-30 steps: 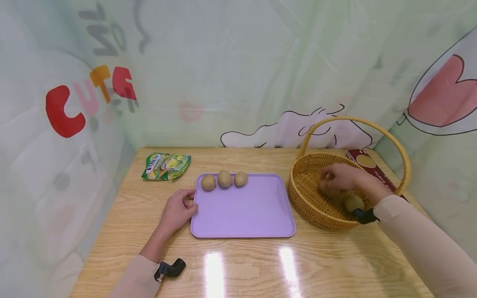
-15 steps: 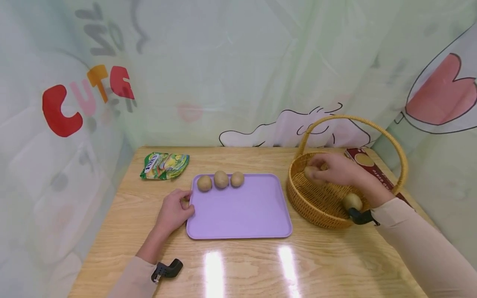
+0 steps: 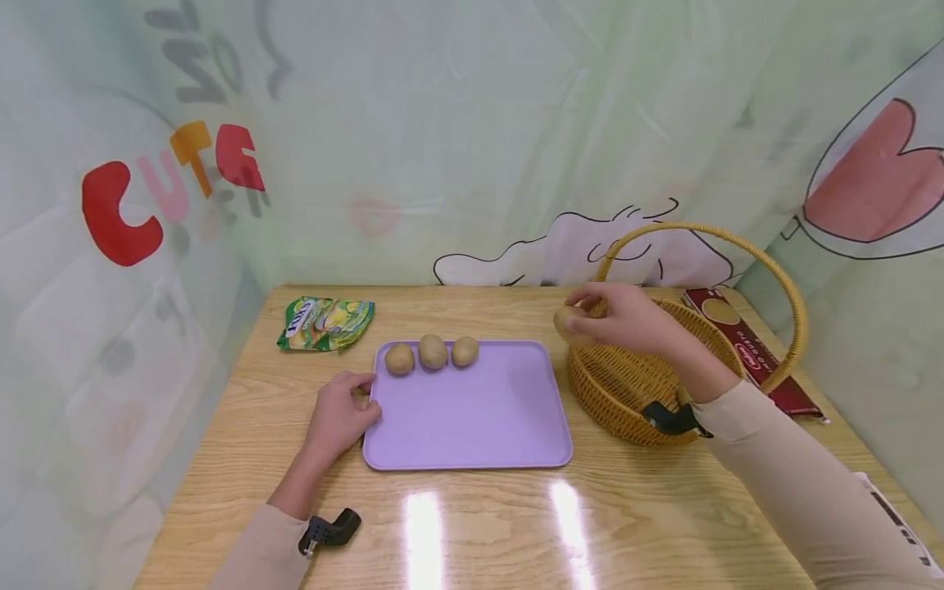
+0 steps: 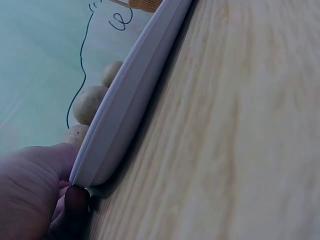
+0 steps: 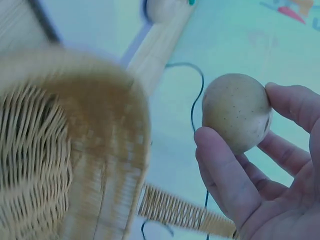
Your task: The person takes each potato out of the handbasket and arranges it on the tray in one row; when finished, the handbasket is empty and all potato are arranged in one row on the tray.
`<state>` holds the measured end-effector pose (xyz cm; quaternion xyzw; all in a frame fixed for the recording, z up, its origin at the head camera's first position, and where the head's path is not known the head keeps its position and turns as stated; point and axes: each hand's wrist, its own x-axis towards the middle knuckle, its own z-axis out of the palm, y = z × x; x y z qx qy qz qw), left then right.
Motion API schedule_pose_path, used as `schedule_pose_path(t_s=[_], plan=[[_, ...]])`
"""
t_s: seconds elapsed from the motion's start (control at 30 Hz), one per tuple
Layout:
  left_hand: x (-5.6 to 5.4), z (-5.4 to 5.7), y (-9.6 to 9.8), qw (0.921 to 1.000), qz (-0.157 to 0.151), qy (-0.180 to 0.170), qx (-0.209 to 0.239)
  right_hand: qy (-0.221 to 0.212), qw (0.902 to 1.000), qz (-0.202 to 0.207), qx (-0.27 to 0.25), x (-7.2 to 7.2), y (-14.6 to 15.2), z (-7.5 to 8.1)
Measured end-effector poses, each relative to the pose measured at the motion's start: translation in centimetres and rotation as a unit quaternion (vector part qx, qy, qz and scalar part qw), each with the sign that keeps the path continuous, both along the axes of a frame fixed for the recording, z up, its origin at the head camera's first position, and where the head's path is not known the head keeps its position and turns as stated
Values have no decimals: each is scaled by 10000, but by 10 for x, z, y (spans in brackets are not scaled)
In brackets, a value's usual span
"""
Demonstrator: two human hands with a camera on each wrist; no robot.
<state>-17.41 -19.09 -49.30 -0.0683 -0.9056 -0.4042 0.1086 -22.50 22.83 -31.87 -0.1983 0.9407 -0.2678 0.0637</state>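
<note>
My right hand holds a round tan potato between thumb and fingertips, above the left rim of the wicker basket. Three potatoes, among them a middle one, sit in a row along the back left of the purple tray. At the tray's left edge, my left hand pinches the rim; the left wrist view shows its thumb beside the rim and a finger low against the tray's side. Another potato in the basket is mostly hidden behind the right wrist.
A green candy bag lies at the table's back left. The basket's tall handle arches up on the right, and a dark red package lies beside it. A curtain hangs behind the wooden table.
My right hand has lifted the potato up from inside the basket and carried it left to above the rim. The left hand keeps its place at the tray's edge.
</note>
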Motion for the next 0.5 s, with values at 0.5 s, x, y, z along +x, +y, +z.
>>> schedule_pose_path(t_s=[0.5], plan=[[-1,1,1,9990,286,259,-226,-459,9939,17,-1002,-12,-62,-41]])
